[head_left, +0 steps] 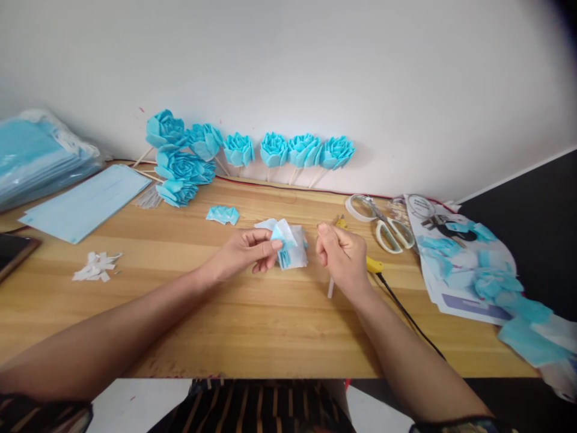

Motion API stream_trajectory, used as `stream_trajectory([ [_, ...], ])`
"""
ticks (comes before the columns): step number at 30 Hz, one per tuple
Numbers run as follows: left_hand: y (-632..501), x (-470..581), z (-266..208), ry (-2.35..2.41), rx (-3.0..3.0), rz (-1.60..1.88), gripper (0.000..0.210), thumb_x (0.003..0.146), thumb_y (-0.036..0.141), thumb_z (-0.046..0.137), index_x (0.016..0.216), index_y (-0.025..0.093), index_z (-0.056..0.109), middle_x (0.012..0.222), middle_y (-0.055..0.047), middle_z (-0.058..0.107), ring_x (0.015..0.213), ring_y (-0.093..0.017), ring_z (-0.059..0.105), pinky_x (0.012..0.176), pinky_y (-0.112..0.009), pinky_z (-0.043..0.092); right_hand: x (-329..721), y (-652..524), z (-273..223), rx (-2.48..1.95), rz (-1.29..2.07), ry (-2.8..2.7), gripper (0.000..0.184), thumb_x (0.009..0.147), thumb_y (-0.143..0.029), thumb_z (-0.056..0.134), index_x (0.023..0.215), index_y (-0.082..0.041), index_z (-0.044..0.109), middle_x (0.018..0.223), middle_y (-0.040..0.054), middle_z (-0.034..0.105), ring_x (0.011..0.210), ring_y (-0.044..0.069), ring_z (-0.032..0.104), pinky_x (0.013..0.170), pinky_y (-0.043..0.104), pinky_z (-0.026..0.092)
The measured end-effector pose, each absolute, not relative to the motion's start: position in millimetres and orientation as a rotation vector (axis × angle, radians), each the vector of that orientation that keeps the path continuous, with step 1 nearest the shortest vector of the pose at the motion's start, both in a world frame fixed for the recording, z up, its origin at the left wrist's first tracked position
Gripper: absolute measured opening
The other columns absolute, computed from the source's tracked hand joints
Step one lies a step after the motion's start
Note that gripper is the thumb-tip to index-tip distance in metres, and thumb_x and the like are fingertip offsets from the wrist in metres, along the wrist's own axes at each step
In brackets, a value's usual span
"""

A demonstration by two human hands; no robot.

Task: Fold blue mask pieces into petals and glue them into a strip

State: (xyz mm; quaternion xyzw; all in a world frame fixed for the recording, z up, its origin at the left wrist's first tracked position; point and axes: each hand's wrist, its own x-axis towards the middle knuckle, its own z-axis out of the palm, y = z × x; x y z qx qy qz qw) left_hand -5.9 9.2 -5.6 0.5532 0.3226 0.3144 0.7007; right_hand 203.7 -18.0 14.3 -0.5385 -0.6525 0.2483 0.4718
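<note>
My left hand (256,249) pinches a small folded piece of blue and white fabric (283,236) between thumb and fingers. Under and behind it, a few white and blue fabric squares (297,254) lie on the table. My right hand (341,252) is closed, thumb against the curled fingers; whether anything sits in them is hidden. A yellow glue gun (374,265) shows partly behind this hand, with a translucent glue stick (330,288) visible below the hand. Left of the squares lies a folded blue petal strip (222,214).
Several blue fabric roses (274,149) on sticks lean against the wall. At left are blue sheets (90,201), a plastic bag (40,156), white scraps (96,266) and a phone (15,255). Scissors (390,231), tape (359,207) and fabric-strewn papers (464,304) lie right; a black cord (410,314) trails forward.
</note>
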Motion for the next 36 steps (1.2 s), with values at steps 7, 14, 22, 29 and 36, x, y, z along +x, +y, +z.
stream_trajectory([
  [7, 12.7, -3.5, -9.6, 0.595, 1.052, 0.728, 0.063, 0.087, 0.075, 0.049, 0.074, 0.015, 0.060, 0.057, -0.003, 0.060, 0.046, -0.010, 0.048, 0.044, -0.022, 0.034, 206.2, -13.4, 6.1, -1.214, 0.702, -1.574, 0.031, 0.094, -0.036, 0.063, 0.122, -0.024, 0.068, 0.096, 0.0036, 0.079, 0.091, 0.018, 0.073, 0.085, 0.033, 0.057],
  [14, 13.3, -4.5, -13.0, 0.581, 1.114, 0.717, 0.065, 0.091, 0.076, 0.039, 0.077, 0.015, 0.060, 0.060, -0.003, 0.060, 0.048, -0.011, 0.048, 0.046, -0.023, 0.035, 202.9, -15.1, 5.7, -1.079, 0.714, -1.790, 0.059, 0.088, -0.025, 0.066, 0.144, -0.024, 0.048, 0.108, 0.0068, 0.074, 0.104, 0.022, 0.068, 0.097, 0.042, 0.054],
  [22, 9.7, -7.1, -12.6, 0.610, 1.181, 0.685, 0.065, 0.092, 0.076, 0.038, 0.082, 0.016, 0.060, 0.063, -0.003, 0.061, 0.053, -0.012, 0.050, 0.050, -0.024, 0.037, 199.8, -14.6, 3.2, -1.094, 0.536, -1.875, 0.058, 0.085, -0.016, 0.062, 0.141, -0.026, 0.049, 0.094, 0.0020, 0.068, 0.090, 0.019, 0.066, 0.090, 0.039, 0.054],
  [29, 8.5, -4.8, -15.1, 0.642, 1.129, 0.760, 0.064, 0.090, 0.074, 0.045, 0.089, 0.014, 0.068, 0.061, -0.003, 0.062, 0.051, -0.012, 0.051, 0.050, -0.025, 0.039, 197.0, -17.6, 4.4, -0.987, 0.230, -2.021, 0.061, 0.086, -0.011, 0.059, 0.143, -0.030, 0.045, 0.089, 0.0000, 0.071, 0.084, 0.020, 0.067, 0.085, 0.041, 0.054],
  [36, 7.3, -2.2, -13.9, 0.651, 1.000, 0.760, 0.063, 0.087, 0.072, 0.052, 0.098, 0.013, 0.073, 0.060, -0.002, 0.060, 0.050, -0.011, 0.050, 0.049, -0.023, 0.036, 195.9, -16.5, 5.2, -0.857, 0.016, -2.115, 0.070, 0.086, -0.007, 0.055, 0.148, -0.032, 0.037, 0.087, -0.0011, 0.073, 0.082, 0.022, 0.069, 0.078, 0.040, 0.051],
])
